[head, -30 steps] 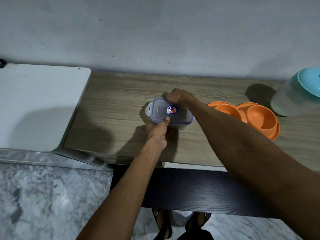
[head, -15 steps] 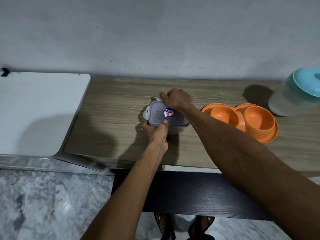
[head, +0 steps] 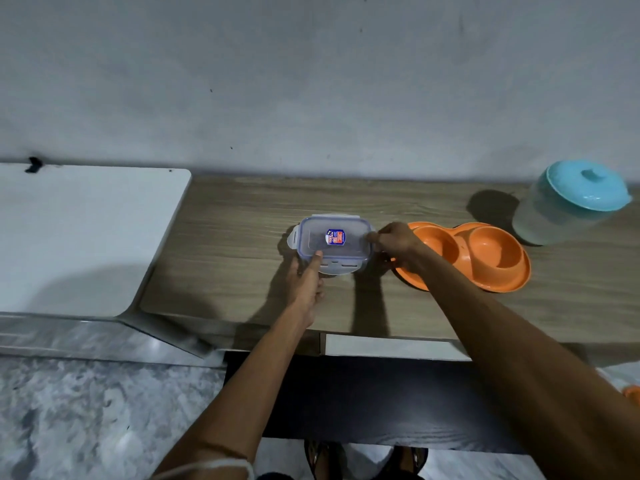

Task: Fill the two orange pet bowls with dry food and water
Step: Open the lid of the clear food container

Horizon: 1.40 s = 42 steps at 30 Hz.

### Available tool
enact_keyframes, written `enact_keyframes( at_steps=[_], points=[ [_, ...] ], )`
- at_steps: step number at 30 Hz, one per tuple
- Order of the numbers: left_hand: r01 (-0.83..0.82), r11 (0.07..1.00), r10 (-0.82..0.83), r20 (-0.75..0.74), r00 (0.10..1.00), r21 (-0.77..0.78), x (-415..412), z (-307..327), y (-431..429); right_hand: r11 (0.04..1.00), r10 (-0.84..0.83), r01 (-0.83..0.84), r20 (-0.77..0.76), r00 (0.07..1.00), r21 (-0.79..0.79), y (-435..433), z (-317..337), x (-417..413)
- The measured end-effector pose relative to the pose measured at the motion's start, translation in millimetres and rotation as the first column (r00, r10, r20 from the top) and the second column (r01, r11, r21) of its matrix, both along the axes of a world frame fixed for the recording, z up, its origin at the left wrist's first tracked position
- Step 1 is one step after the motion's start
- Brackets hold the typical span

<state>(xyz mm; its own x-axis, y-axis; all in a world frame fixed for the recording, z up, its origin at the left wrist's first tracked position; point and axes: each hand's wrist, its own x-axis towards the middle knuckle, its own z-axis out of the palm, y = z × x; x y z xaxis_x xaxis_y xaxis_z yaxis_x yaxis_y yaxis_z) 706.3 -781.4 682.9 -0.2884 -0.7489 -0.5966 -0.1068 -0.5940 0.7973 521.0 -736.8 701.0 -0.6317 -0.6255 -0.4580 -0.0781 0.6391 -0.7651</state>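
A clear food container [head: 334,244] with a blue-rimmed lid and a small sticker stands in the middle of the wooden tabletop [head: 225,258]. My left hand [head: 306,278] grips its near left corner, thumb on the lid. At the container's right end, my right hand [head: 394,242] pinches the side flap. The near and left flaps stick out, unclipped. Just right of it lies the orange double pet bowl [head: 485,254]; both cups look empty. My right wrist covers the bowl's left edge.
A translucent jug with a turquoise lid [head: 571,202] stands at the far right by the grey wall. A white surface [head: 79,237] adjoins the table on the left. Marble floor and my feet show below the table's dark front edge.
My right hand has moved from the container's far side to its right end. The near flap now hangs out unclipped. My left hand stays at the near left corner.
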Motion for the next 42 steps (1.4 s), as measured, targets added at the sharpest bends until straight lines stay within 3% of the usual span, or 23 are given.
enact_keyframes(
  at_steps=[5, 13, 16, 25, 34, 39, 42],
  points=[
    [0.023, 1.000, -0.024, 0.022, 0.999, 0.016, 3, 10, 3, 0.988, -0.112, 0.112, 0.009, 0.994, -0.109, 6, 4, 5],
    [0.041, 0.998, -0.033, 0.123, 0.992, -0.058, 1, 17, 0, 0.954, -0.121, 0.182, 0.250, 0.961, -0.238, -11, 34, 8],
    [0.037, 0.996, -0.032, 0.060, 0.998, -0.080, 4, 23, -4, 0.945, -0.128, 0.205, 0.287, 0.949, -0.256, -18, 44, 3],
    [0.101, 0.978, -0.064, 0.195, 0.979, -0.182, 6, 12, -17, 0.890, -0.257, 0.362, 0.351, 0.901, -0.277, -83, 40, -40],
    [0.117, 0.966, -0.063, 0.226, 0.972, -0.232, 6, 3, -21, 0.922, -0.336, 0.364, 0.196, 0.921, -0.131, -108, -33, -63],
    [0.110, 0.965, -0.042, 0.273, 0.961, -0.237, 5, 2, -21, 0.970, -0.238, 0.241, -0.159, 0.958, 0.001, -98, -32, -55],
    [0.128, 0.961, -0.050, 0.299, 0.953, -0.247, 5, 5, -20, 0.977, -0.207, 0.211, -0.263, 0.942, -0.016, -85, -18, -48]
  ],
)
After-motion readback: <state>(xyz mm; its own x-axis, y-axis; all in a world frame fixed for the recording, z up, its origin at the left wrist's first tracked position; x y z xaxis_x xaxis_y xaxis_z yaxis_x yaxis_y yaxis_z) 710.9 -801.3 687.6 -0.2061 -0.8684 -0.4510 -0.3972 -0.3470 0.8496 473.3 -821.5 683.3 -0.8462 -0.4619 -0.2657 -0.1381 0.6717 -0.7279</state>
